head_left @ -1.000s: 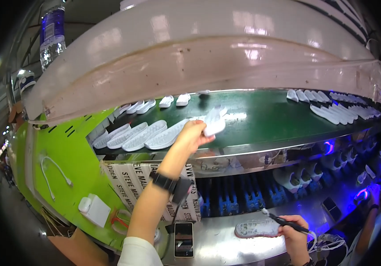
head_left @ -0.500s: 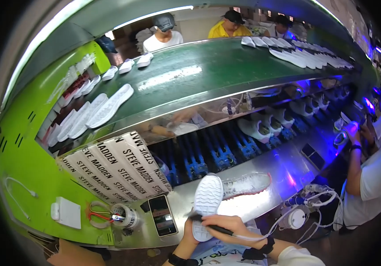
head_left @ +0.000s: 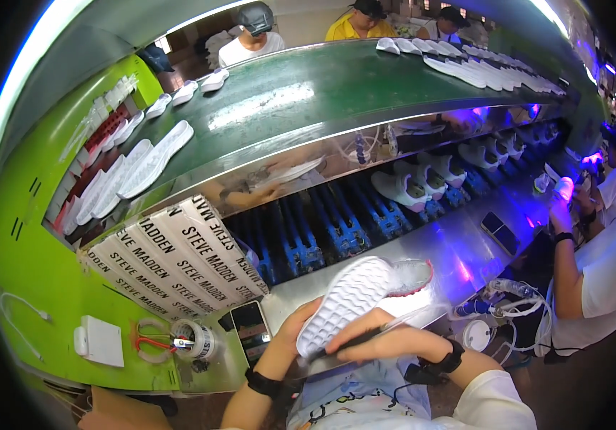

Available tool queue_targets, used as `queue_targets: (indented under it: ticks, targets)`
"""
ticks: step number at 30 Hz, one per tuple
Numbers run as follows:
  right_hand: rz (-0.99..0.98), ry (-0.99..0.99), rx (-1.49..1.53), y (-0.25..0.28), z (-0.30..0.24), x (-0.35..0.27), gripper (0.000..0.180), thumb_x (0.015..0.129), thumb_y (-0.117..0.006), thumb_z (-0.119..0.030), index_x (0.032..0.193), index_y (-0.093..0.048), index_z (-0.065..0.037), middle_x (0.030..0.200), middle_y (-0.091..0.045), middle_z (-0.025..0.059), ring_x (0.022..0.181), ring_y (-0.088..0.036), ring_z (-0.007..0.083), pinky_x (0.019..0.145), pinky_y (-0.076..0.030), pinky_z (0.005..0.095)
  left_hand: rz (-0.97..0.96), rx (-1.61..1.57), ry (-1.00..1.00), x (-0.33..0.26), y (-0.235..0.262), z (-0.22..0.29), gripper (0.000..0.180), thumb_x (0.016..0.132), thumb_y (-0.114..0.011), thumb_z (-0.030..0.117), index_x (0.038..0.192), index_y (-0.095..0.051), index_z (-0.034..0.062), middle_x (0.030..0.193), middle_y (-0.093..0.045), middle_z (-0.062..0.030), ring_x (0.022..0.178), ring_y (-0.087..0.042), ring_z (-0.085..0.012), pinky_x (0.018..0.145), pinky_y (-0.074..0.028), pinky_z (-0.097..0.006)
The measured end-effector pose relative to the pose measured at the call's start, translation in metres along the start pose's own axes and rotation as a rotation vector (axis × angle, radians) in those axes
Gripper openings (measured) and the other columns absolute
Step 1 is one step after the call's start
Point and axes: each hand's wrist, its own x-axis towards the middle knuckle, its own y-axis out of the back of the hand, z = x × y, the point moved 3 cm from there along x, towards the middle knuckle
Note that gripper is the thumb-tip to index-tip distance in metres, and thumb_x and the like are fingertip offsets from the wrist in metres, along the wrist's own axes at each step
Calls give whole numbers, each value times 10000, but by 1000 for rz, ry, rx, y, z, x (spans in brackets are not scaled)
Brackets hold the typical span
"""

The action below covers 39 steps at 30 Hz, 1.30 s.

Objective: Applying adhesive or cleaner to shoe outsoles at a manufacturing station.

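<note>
My left hand (head_left: 293, 331) is closed round the edge of a white shoe sole (head_left: 347, 299), lifted off the bench with its wavy tread showing. My right hand (head_left: 401, 342) lies close against the sole's near end. Between its fingers runs a slim dark-handled brush (head_left: 359, 338), with a thin clear hose trailing right; its tip is hidden. Just beyond the held sole, another sole with a red edge (head_left: 415, 276) rests on the metal bench, partly covered.
A phone (head_left: 252, 331), a cup of tools (head_left: 193, 340) and a printed cardboard box (head_left: 179, 261) stand to the left. Blue racks (head_left: 351, 226) hold white shoes beyond. Soles line the green conveyor (head_left: 286, 100). A lidded white pot (head_left: 476, 335) and a co-worker (head_left: 594, 301) are at right.
The sole has tilted to the right and come nearer, with both hands moving along. It now covers more of the sole on the bench. The view has shifted slightly.
</note>
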Motion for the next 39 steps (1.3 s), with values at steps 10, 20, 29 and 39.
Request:
queue_targets:
  ticks: [10, 20, 29, 39]
  targets:
    - [-145, 660, -662, 21, 3, -29, 220, 685, -674, -81, 903, -702, -78, 1036, -616, 147, 982, -576, 281, 860, -456, 362, 39, 657, 745, 22, 21, 5, 488, 949, -409, 341, 1224, -492, -54, 1098, -619, -175, 850, -659, -215, 790, -530, -304]
    - [671, 349, 115, 26, 4, -4, 230, 764, -659, -71, 992, -674, -36, 931, -675, 110, 789, -632, 188, 748, -494, 282, -386, -337, -195, 2, -11, -50, 661, 888, -320, 457, 1411, -247, 59, 1381, -361, -197, 1172, -457, -351, 959, -415, -473]
    - [230, 350, -117, -2, -1, -5, 231, 856, -615, -199, 966, -671, -3, 807, -677, 101, 732, -624, 108, 691, -500, 245, -115, -280, -327, 10, -18, -27, 621, 889, -393, 429, 1378, -322, 53, 1307, -429, -176, 1093, -464, -302, 936, -418, -425]
    - [-10, 265, -56, 21, -25, -20, 191, 854, -562, -148, 871, -670, 10, 753, -668, 65, 640, -634, 110, 648, -506, 240, -197, -34, -72, 13, -37, -6, 669, 835, -400, 405, 1282, -380, -92, 1193, -526, -247, 968, -592, -347, 855, -494, -414]
